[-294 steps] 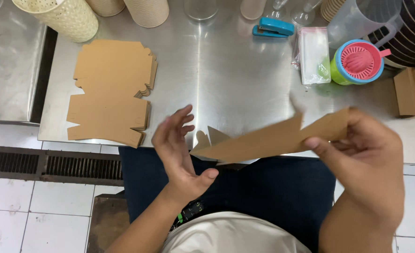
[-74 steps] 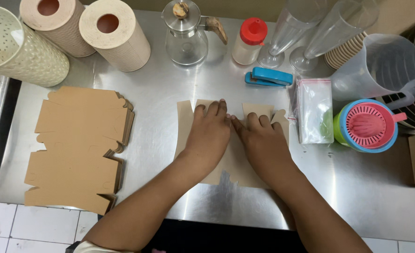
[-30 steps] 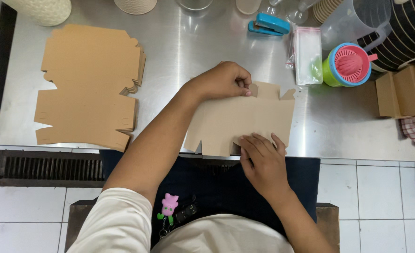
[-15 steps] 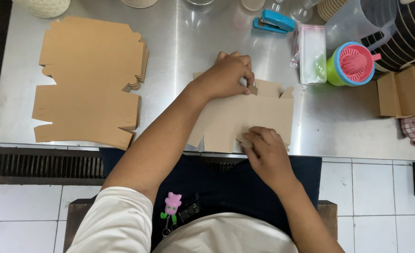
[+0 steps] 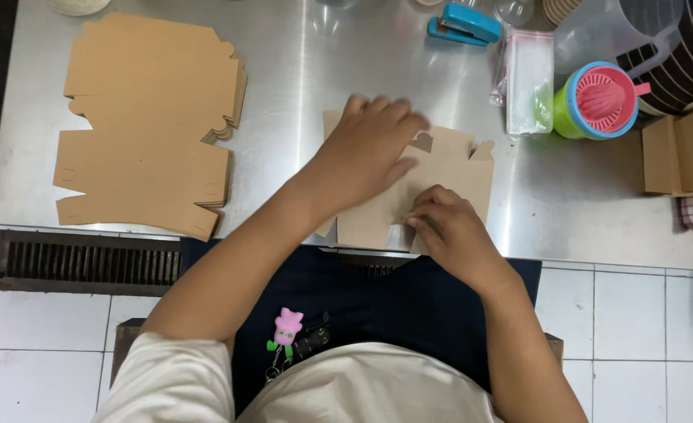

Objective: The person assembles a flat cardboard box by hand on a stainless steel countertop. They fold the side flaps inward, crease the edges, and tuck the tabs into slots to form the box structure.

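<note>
Brown card lies flat on the steel table [image 5: 346, 70], a cut-out blank [image 5: 448, 168] right at the near edge in front of the person. Half a second ago the left hand [image 5: 374, 149] was curled over the blank's far left corner; now it is spread, palm down, fingers splayed and a little blurred as it sweeps across the top part of the card. I read that as pressing a fold flat: the crease seems made and is being smoothed, not started. The blank itself has barely shifted on the table since then.

The right hand [image 5: 444, 227] sits at the near edge of the blank as before, fingers bent and tips pinching or pressing the card's lower rim; I cannot tell whether it grips the edge or only holds it down. Neither hand lifts the card.

To the left lies a stack [image 5: 147, 117] of the same blanks, untouched and well apart. Beyond the blank are a blue stapler [image 5: 464, 22], a clear bag [image 5: 530, 78] and a pink-and-green juicer [image 5: 597, 100]. Folded boxes [image 5: 679, 149] stand at the right.
</note>
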